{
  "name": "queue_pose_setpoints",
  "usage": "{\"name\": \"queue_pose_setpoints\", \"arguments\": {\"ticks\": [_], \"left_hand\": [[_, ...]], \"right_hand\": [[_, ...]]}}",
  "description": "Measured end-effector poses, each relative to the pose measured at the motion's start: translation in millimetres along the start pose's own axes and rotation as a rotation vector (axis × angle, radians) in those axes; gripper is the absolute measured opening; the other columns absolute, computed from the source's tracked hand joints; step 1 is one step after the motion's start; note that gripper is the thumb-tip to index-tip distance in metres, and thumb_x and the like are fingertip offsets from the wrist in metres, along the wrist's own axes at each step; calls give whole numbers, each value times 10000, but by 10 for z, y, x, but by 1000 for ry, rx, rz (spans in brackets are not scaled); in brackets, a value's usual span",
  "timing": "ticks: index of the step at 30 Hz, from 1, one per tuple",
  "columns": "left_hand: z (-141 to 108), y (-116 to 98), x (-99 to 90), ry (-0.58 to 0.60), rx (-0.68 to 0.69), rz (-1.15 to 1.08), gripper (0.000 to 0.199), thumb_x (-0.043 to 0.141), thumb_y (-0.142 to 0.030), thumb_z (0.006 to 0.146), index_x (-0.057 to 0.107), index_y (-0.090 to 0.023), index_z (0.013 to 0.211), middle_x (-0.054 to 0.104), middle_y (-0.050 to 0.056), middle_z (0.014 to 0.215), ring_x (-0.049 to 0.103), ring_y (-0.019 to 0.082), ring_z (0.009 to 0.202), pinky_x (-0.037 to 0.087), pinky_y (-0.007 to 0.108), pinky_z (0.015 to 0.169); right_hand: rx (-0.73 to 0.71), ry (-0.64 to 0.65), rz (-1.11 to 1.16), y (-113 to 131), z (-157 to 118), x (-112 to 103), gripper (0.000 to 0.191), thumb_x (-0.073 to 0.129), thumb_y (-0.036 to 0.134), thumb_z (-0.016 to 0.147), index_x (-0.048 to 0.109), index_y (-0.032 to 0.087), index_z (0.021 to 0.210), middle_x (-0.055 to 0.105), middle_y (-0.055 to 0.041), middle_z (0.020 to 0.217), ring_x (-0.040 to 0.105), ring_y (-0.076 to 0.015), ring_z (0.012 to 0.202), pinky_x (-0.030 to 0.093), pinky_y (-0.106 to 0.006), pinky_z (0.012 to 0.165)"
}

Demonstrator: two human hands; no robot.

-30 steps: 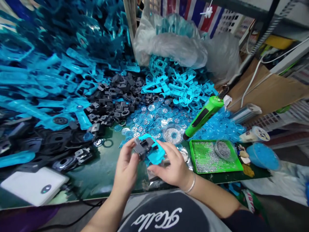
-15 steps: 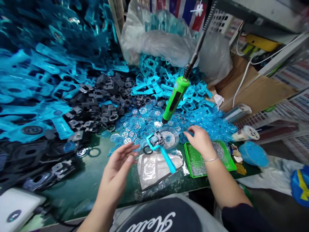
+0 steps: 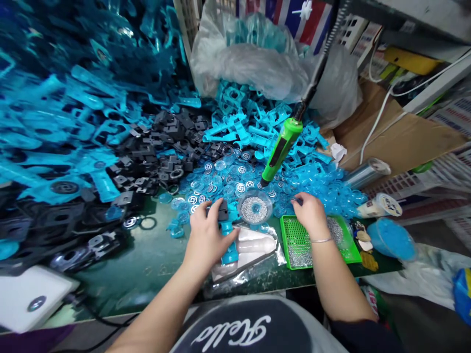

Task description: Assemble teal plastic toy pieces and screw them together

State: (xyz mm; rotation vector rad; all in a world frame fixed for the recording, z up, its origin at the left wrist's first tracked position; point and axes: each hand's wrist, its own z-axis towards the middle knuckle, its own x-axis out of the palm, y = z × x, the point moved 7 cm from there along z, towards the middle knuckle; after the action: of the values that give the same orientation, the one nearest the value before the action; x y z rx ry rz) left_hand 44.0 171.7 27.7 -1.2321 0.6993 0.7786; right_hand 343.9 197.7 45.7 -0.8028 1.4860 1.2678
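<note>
"Blue plastic part [image 3: 230, 252]: where is it placed?"

"It is laid across a pale mould [image 3: 255, 245] on the green table [image 3: 147, 264], and a dark block [image 3: 222, 210] is seen at its far end. Some of it is hidden by the left hand [image 3: 206, 238]."

"How is that hand held?"

"Its fingers and thumb are spread apart over the part and the block; how firmly they are pressed down cannot be told."

"And the right hand [image 3: 311, 211]?"

"It is held over the far side of the green tray [image 3: 289, 228]. A small dark piece [image 3: 298, 200] is pinched at its fingertips, too small to be made out."

"What else is found nearby?"

"Silver bits [image 3: 253, 211] are held in a clear bowl [image 3: 270, 210] just beyond the mould; a green screwdriver [image 3: 281, 152] is hung above blue discs [image 3: 241, 169]."
</note>
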Motion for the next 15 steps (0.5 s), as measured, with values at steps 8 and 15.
{"name": "queue_pose_setpoints", "arguments": {"ticks": [8, 15], "left_hand": [[-71, 344, -360, -92, -250, -795, 782, 748, -327, 691, 487, -244, 1423, 568, 141, 1411, 594, 363, 1254, 547, 531, 1012], [-456, -48, 35, 420, -393, -1649, 627, 654, -569, 772, 649, -167, 1253, 747, 171, 1098, 729, 388, 1004, 572, 597, 919]], "right_hand": [[-224, 423, 961, 751, -770, 82, 274, 800, 283, 784, 736, 243, 1048, 714, -4, 828, 659, -141, 702, 586, -292, 650], [-200, 505, 1478, 1314, -902, 207, 331, 820, 457, 798, 650, 257, 1000, 693, 12, 819, 700, -124, 674, 654, -269, 633]]}}
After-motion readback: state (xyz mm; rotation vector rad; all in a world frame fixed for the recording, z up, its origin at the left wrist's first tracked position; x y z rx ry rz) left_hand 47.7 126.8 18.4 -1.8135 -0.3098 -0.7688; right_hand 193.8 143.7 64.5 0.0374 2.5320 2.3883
